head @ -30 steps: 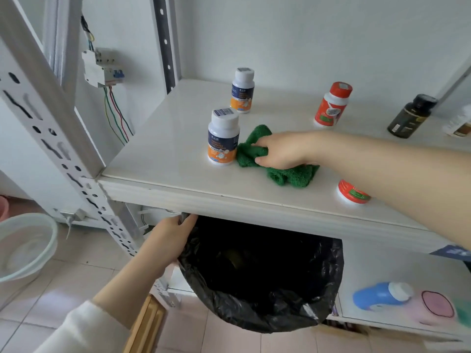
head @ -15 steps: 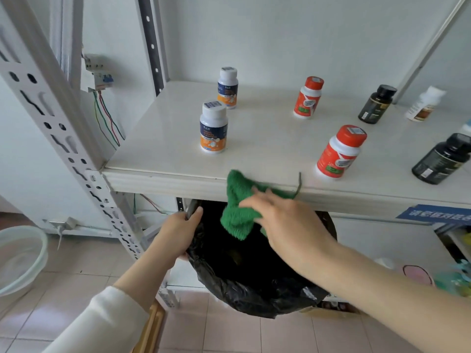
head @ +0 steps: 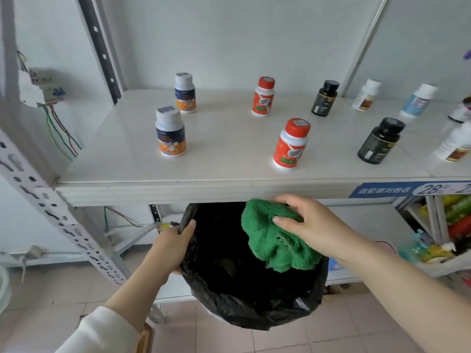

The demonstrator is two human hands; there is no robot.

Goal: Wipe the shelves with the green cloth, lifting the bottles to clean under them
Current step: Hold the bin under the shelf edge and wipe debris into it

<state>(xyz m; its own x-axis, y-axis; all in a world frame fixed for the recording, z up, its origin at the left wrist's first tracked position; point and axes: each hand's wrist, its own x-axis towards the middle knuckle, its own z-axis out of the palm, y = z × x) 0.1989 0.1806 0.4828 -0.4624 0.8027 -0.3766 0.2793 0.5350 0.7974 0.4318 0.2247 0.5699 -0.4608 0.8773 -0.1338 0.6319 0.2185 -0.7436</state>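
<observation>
My right hand (head: pixel 313 233) holds the cloth (head: pixel 275 240) over the bag (head: pixel 229 301), whose rim my left hand (head: pixel 173 245) grips to the left; the shelf (head: pixel 229 149) lies above and behind both grips, with the nearest bottle (head: pixel 290 143) standing on it beyond my right hand.

Two red bottles (head: pixel 290 145), two black bottles (head: pixel 379 142), one green cloth (head: pixel 270 240)

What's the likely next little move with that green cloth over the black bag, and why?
Probably a short shake of the green cloth over the black bag. The right hand grips the cloth directly above the bag's open mouth, just below the front edge of the shelf, while the left hand holds the rim open. That suggests dirt is being dropped in before more wiping.
</observation>
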